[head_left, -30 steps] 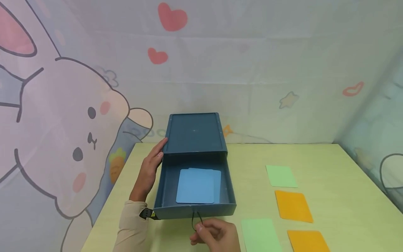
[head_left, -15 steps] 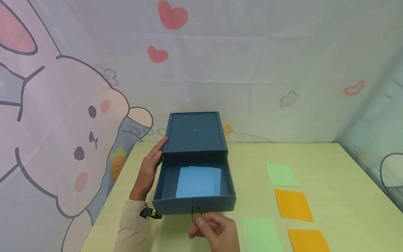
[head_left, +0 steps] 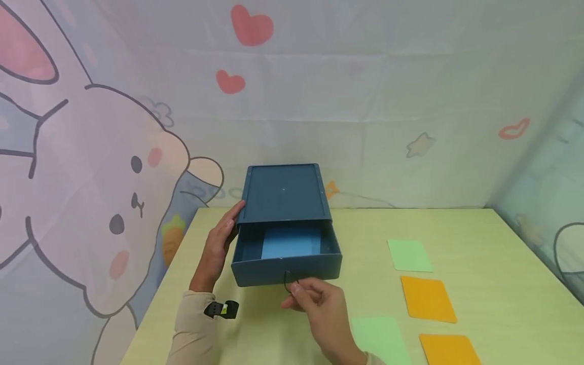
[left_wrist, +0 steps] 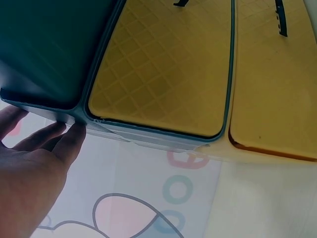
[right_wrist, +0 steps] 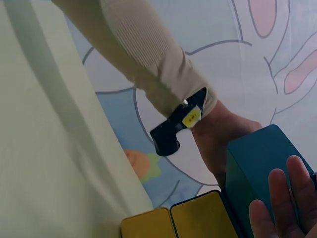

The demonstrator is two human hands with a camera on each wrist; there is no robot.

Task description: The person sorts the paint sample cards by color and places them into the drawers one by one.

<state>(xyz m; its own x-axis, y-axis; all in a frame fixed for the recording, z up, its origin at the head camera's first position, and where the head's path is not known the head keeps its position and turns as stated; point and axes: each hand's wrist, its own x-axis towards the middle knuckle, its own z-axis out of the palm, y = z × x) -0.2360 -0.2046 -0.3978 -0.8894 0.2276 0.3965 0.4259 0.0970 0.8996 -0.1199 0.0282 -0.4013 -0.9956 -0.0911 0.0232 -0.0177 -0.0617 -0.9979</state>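
In the head view a dark blue drawer unit [head_left: 284, 195] stands near the back wall, its top drawer [head_left: 287, 271] partly pulled out. Light blue square cards [head_left: 290, 242] overlap inside that drawer, their far part hidden under the unit's top. A thin black loop pull [head_left: 286, 284] hangs from the drawer front, and my right hand [head_left: 321, 309] pinches it between thumb and forefinger. My left hand [head_left: 216, 253] rests with extended fingers along the unit's left side. Below the blue drawer, the left wrist view shows yellow drawers [left_wrist: 163, 69] with black pulls.
On the table's right side lie two green cards [head_left: 409, 255] and two orange cards [head_left: 428, 299], the front ones cut off by the frame edge. A printed cloth [head_left: 365, 101] with a rabbit and hearts hangs behind the table. A black wrist camera [head_left: 222, 309] is on my left wrist.
The top drawer has slid inward, away from me, with my right hand following on its loop pull. Less of the blue cards shows now. My left hand has stayed against the unit.
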